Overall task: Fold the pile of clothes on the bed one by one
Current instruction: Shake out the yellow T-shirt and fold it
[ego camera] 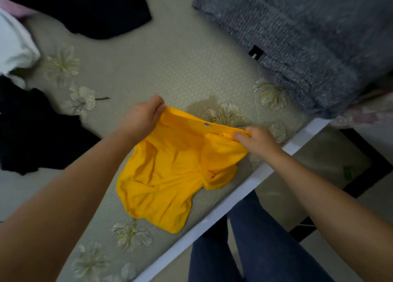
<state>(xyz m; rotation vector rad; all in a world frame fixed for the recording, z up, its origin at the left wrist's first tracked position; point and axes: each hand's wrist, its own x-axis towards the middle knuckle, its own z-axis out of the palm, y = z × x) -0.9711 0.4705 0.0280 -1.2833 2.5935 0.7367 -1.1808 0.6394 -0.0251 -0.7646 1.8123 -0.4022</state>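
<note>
A yellow garment hangs crumpled over the bed near its front edge, a small label at its top hem. My left hand pinches the top edge at its left end. At the right end of that same edge, my right hand pinches the cloth. The top edge is stretched between both hands, and the rest of the garment sags onto the floral bedspread.
A folded grey knit garment lies at the back right. Black clothes lie at the back left and at the left, with a white piece between them. The white bed frame edge runs diagonally; my legs stand beyond it.
</note>
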